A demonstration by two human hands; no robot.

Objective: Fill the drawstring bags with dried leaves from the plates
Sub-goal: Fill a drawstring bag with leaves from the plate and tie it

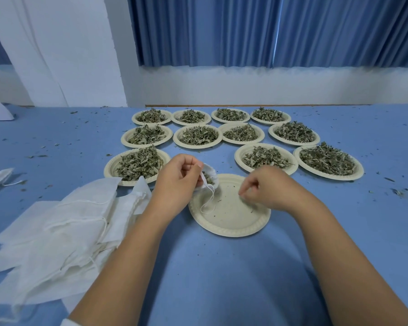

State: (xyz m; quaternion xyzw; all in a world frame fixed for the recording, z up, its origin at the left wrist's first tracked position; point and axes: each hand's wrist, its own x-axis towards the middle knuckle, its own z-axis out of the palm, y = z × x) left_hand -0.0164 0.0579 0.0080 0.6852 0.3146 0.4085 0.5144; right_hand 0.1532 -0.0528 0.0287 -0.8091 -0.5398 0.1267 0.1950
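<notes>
Spreading under everything, a blue table (222,278) speckled with leaf crumbs meets a white wall (245,85) under blue curtains (269,31). The left hand (177,177) grips a leaf-filled drawstring bag (210,176) over the rim of the near plate (231,231). The right hand (266,187) pinches, perhaps, a leaf scrap above it. Plates of dried leaves (137,164) sit beyond, and empty bags (57,231) lie to the left.

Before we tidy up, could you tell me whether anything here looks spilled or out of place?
Yes: loose leaf crumbs are scattered across the blue table, outside the plates, on both left and right sides.
</notes>
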